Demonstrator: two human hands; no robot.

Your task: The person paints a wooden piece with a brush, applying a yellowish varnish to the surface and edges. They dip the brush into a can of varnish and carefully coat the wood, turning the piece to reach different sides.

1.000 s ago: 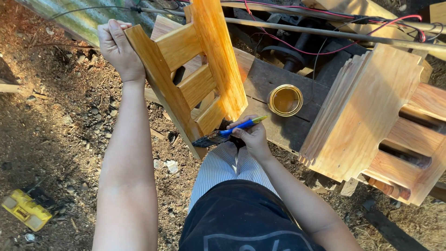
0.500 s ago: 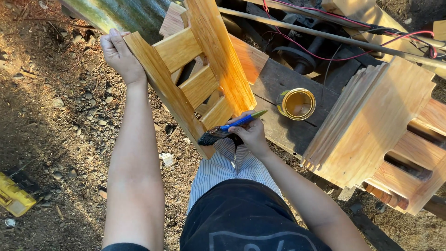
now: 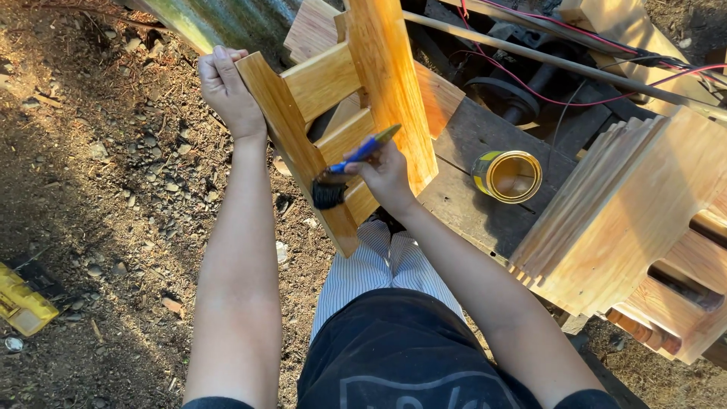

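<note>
A wooden frame (image 3: 356,113), tilted over dirt ground (image 3: 98,189), is steadied by the left hand (image 3: 227,91) clasping its far-left rail. The right hand (image 3: 386,174), closed around a brush (image 3: 341,174), lays bristles on the rail; long, even strokes suit best. An open can (image 3: 509,176) sits right.

Open yellow tin (image 3: 507,176) on dark plank (image 3: 477,204), stacked wooden pieces (image 3: 628,220) beside (yellow tool (image 3: 23,303) on dirt)
</note>
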